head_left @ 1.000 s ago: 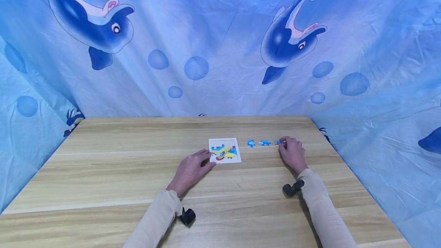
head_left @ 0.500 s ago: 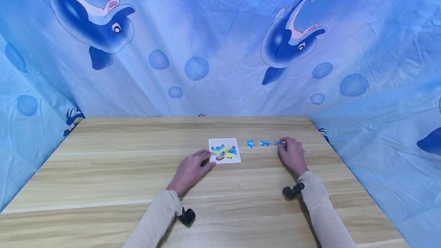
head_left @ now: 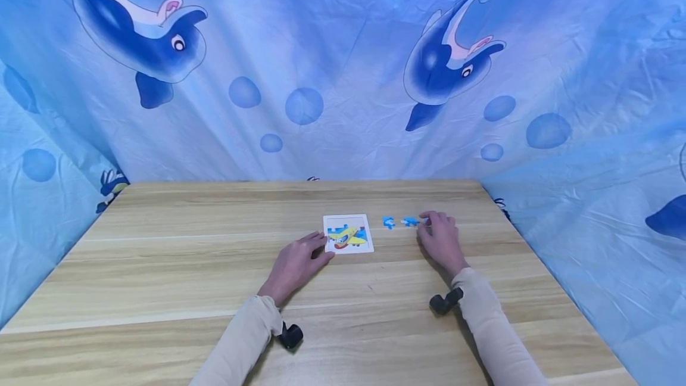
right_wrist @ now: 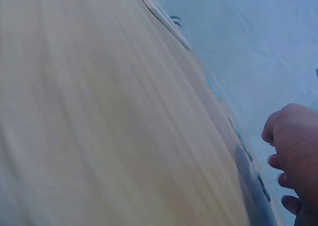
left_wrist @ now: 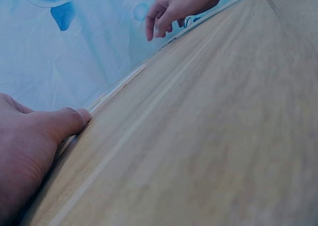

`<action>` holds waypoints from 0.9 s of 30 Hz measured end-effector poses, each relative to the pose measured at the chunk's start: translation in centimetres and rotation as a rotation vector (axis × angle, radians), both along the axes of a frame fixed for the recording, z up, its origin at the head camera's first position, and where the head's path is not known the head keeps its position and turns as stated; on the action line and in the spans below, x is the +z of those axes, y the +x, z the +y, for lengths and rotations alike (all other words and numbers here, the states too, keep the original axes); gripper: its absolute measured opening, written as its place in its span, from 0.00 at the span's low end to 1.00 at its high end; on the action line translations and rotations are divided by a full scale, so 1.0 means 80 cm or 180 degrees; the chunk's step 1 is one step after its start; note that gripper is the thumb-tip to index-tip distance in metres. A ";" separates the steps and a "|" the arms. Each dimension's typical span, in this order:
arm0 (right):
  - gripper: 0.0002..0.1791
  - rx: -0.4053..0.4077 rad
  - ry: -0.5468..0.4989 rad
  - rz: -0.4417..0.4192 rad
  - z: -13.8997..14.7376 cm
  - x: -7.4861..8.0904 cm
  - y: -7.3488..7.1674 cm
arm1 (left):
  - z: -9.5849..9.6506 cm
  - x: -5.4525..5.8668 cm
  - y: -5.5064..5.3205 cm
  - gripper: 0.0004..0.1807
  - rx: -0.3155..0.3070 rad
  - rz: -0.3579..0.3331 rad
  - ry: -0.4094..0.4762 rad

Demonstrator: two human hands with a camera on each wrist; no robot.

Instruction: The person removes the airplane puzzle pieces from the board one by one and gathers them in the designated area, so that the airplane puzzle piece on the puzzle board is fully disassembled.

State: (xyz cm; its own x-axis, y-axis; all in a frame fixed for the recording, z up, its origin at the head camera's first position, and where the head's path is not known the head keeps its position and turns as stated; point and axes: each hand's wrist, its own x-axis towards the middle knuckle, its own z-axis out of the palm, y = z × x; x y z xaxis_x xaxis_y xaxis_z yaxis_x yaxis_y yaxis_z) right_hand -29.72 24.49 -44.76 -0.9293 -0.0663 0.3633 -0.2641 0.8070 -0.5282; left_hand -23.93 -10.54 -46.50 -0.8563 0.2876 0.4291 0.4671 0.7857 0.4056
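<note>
A white jigsaw tray [head_left: 356,221] with a yellow airplane picture lies on the wooden table. Its upper strip is bare. My left hand [head_left: 297,264] rests at the tray's near-left corner, with an extended thumb touching the edge. To the right lie one blue puzzle piece [head_left: 388,222] and a second blue puzzle piece [head_left: 409,221]. Over a third puzzle piece [right_wrist: 263,187] hovers my right hand [head_left: 442,240], fingers loosely bent. That third piece is mostly covered in the head view. In the left wrist view, the right hand [left_wrist: 186,6] shows nothing between its fingers.
The wooden table [head_left: 214,290] reaches back to a blue curtain [head_left: 332,130] printed with dolphins and bubbles. Curtains also hang close along both sides. A black wrist camera [head_left: 291,336] sits on the left forearm, another wrist camera [head_left: 446,301] on the right.
My right hand has shifted left from the far side of the third piece, covering more of it. The left hand and the tray keep their places.
</note>
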 end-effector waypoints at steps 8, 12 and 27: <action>0.16 0.0197 0.0042 0.0192 -0.028 -0.002 0.000 | 0.000 0.001 0.000 0.24 0.0000 -0.0016 -0.0034; 0.16 0.0329 0.0017 0.0244 -0.042 -0.004 -0.001 | 0.000 0.001 0.000 0.24 -0.0009 -0.0022 -0.0025; 0.15 0.0619 -0.0034 0.0176 -0.087 -0.003 -0.002 | 0.000 0.001 0.000 0.24 0.0008 -0.0020 -0.0011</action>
State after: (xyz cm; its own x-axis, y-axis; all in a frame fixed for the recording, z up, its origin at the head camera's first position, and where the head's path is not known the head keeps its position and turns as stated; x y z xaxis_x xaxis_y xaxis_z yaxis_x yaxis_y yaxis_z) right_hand -29.90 17.55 -45.02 -0.8779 -0.2386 0.4152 -0.4434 0.7324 -0.5167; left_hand -23.92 -10.50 -46.45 -0.8596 0.2870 0.4228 0.4627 0.7883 0.4057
